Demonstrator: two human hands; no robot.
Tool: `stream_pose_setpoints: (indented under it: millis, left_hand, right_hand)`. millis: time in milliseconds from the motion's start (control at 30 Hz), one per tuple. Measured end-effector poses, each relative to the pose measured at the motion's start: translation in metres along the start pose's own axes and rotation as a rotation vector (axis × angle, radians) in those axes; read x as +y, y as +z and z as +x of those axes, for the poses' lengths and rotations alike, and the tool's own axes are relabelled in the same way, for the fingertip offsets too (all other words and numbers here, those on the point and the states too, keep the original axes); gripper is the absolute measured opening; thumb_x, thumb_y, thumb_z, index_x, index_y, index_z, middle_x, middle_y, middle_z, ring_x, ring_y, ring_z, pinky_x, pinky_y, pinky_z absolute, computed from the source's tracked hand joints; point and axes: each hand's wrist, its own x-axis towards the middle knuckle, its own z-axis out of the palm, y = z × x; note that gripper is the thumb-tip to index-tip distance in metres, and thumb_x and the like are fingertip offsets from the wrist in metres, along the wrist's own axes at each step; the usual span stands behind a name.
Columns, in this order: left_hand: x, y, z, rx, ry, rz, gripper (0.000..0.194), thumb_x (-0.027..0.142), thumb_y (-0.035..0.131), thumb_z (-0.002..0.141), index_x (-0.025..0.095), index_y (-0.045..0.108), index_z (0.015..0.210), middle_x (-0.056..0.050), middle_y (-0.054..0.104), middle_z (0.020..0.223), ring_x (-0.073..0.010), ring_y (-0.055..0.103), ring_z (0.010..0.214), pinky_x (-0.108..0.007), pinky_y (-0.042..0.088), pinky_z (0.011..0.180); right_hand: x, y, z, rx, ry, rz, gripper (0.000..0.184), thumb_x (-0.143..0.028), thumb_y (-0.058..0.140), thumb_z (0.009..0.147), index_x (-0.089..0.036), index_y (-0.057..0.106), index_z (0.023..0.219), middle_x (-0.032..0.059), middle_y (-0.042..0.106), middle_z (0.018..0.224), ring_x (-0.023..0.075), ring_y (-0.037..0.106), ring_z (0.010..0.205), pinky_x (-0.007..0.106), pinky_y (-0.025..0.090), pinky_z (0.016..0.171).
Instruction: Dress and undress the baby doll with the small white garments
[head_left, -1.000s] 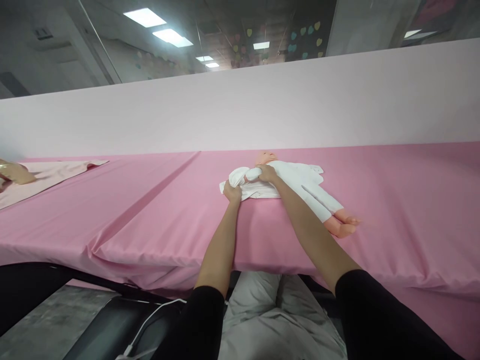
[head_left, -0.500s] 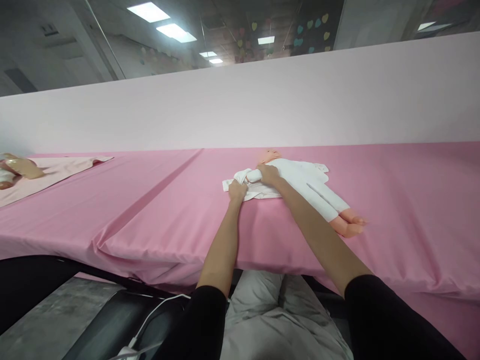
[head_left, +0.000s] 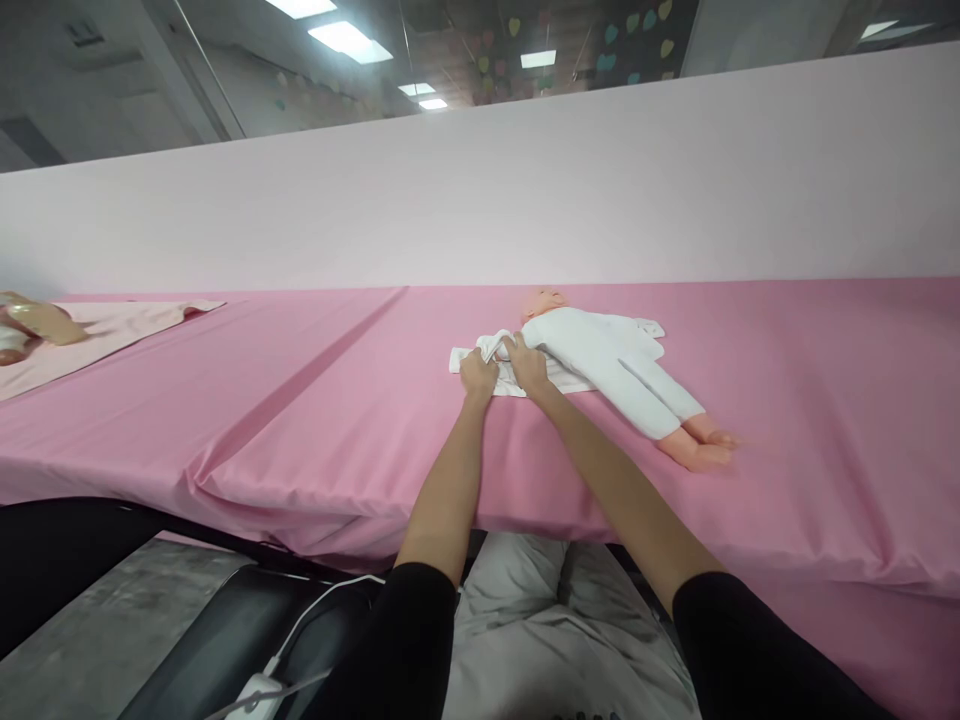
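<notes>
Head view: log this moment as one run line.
left hand: on white cloth | right hand: on cloth, beside doll | doll: face up on pink sheet

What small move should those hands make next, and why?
Probably the left hand should press the bunched white cloth flat against the doll. The right hand is also gripping that cloth, and it stands up in a loose fold beside the doll's middle instead of lying smooth.
</notes>
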Motion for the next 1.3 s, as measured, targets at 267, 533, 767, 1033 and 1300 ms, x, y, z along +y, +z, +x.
stream_pose_setpoints:
  millis: [267, 533, 767, 1033, 1300]
  left_hand:
    - [-0.007, -0.004, 0.003, 0.114, -0.060, -0.016, 0.011, 0.014, 0.049, 0.071, 0.018, 0.059, 0.075, -0.012, 0.061, 0.090, -0.0242, 0.058, 0.086, -0.035, 0.045, 0.079]
    - [-0.012, -0.003, 0.004, 0.055, -0.044, -0.098, 0.014, 0.018, 0.047, 0.076, 0.018, 0.059, 0.083, -0.006, 0.063, 0.077, -0.0206, 0.059, 0.074, -0.030, 0.044, 0.067]
    - [-0.001, -0.005, -0.005, 0.142, 0.238, -0.018, 0.065, 0.020, 0.067, 0.063, 0.021, 0.046, 0.125, -0.012, 0.048, 0.127, -0.0262, 0.051, 0.110, -0.034, 0.043, 0.086]
    - [0.025, 0.000, -0.027, -0.102, 0.580, -0.006, 0.058, 0.048, 0.068, 0.069, 0.023, 0.052, 0.119, -0.009, 0.061, 0.114, -0.0268, 0.053, 0.110, -0.041, 0.028, 0.105]
    - [0.032, 0.018, -0.024, -0.147, -0.042, -0.687, 0.035, 0.048, 0.055, 0.080, 0.016, 0.057, 0.095, -0.005, 0.066, 0.073, -0.0161, 0.063, 0.058, -0.026, 0.048, 0.059]
  right_hand:
    - [0.007, -0.003, -0.005, 0.099, 0.119, 0.214, 0.052, -0.010, 0.021, 0.090, -0.025, 0.036, 0.138, 0.0083, 0.025, 0.146, 0.0163, 0.058, 0.094, 0.024, 0.046, 0.073]
    - [0.004, -0.008, -0.012, 0.074, 0.111, 0.199, 0.056, -0.013, 0.024, 0.090, -0.024, 0.026, 0.144, 0.0122, 0.019, 0.149, 0.0208, 0.058, 0.096, 0.028, 0.048, 0.074]
    - [0.017, -0.043, 0.005, -0.159, -0.085, 0.373, 0.061, -0.015, 0.051, 0.079, -0.023, 0.036, 0.138, 0.0116, 0.022, 0.149, 0.0238, 0.055, 0.107, 0.032, 0.049, 0.083]
    - [0.128, -0.106, 0.000, -0.097, 0.287, 0.555, 0.050, -0.022, 0.051, 0.085, -0.013, 0.044, 0.133, 0.0121, 0.049, 0.133, 0.0227, 0.048, 0.120, 0.032, 0.039, 0.098]
    - [0.164, -0.080, -0.029, -0.395, 0.743, 0.524, 0.062, -0.049, 0.024, 0.093, -0.007, 0.045, 0.133, 0.0212, 0.047, 0.132, 0.0334, 0.046, 0.121, 0.045, 0.039, 0.095]
